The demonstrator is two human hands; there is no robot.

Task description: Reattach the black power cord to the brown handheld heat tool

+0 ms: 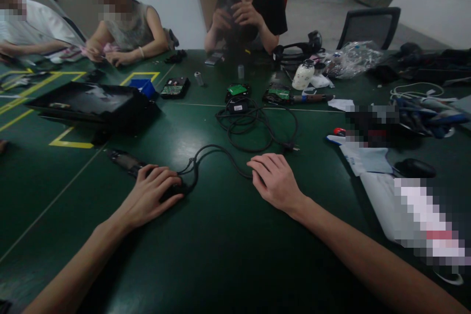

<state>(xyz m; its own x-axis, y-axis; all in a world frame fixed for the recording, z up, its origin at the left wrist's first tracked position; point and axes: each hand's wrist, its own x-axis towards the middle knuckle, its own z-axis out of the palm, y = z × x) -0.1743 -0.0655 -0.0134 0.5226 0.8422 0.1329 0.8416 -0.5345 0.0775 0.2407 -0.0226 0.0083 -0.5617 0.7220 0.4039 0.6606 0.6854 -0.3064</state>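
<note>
My left hand lies over the rear end of a dark, corded handheld tool, which looks like an electric screwdriver. Its fingers curl over the tool, and the front part points to the upper left on the table. From that rear end a black cable arches across to my right hand. There the fingers are closed round the cable, and the exact grip is hidden under them. Just beyond lies a black power adapter with coiled cord and a plug.
A black casing and a blue bin stand at the left. Farther back are several circuit-board units and a co-worker's hands. At the right lie a white sleeve-like cloth and a black mouse.
</note>
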